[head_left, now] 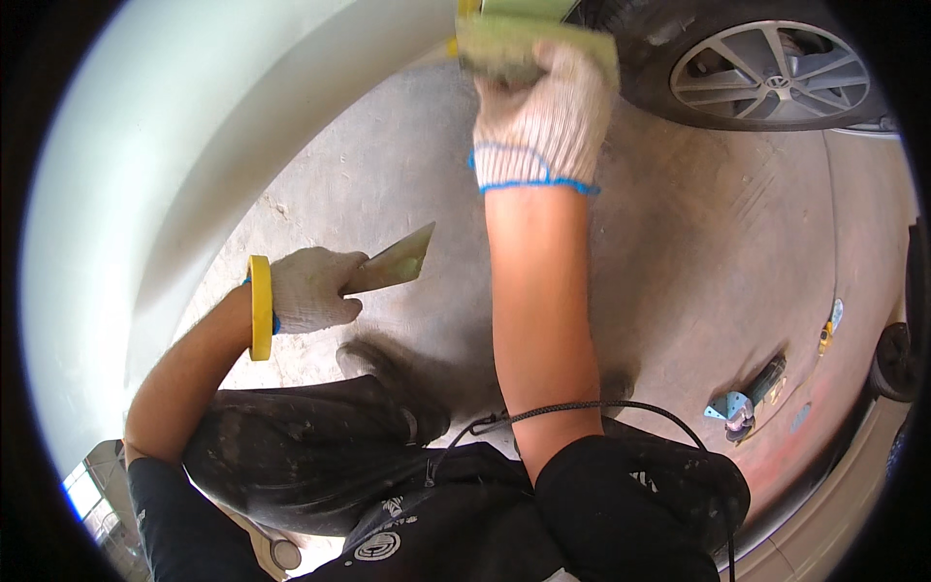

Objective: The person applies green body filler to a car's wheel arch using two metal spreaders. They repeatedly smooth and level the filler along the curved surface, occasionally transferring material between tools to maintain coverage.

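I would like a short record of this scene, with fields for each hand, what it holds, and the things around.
left hand: gloved left hand grips a flat scraper, blade pointing away from the body
left wrist: yellow tape roll worn like a bracelet
right hand: gloved right hand presses a green sanding block against the white car panel
floor: concrete floor with a power tool lying on it
background: car wheel at upper right

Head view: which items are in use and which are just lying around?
In use:
- green sanding block in gloved right hand
- putty knife in gloved left hand
- yellow tape roll on left wrist
- white car panel

Lying about:
- angle grinder on floor
- small yellow-handled tool
- parked car's wheel
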